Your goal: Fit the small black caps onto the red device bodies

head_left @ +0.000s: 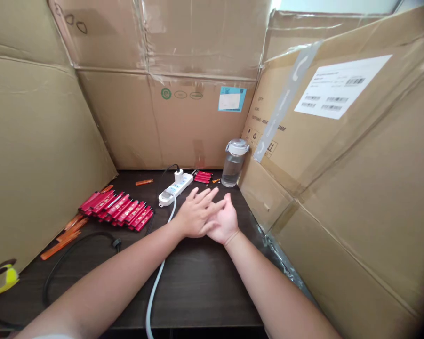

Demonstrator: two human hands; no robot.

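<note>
My left hand (196,214) lies palm down with its fingers stretched out, resting across my right hand (226,222), which is turned palm up beneath it. Both hands are open and hold nothing. They hover over the dark table (197,282), just in front of a white power strip (175,189) with a plug in it. A row of red flat packets (118,208) lies to the left of my left hand.
Cardboard walls (339,165) enclose the table on three sides. A clear water bottle (234,163) stands at the back right corner beside a small red pile (202,177). Orange strips (64,235), a black cable (74,254), a white cable (157,282) and a yellow-black object (3,278) lie about.
</note>
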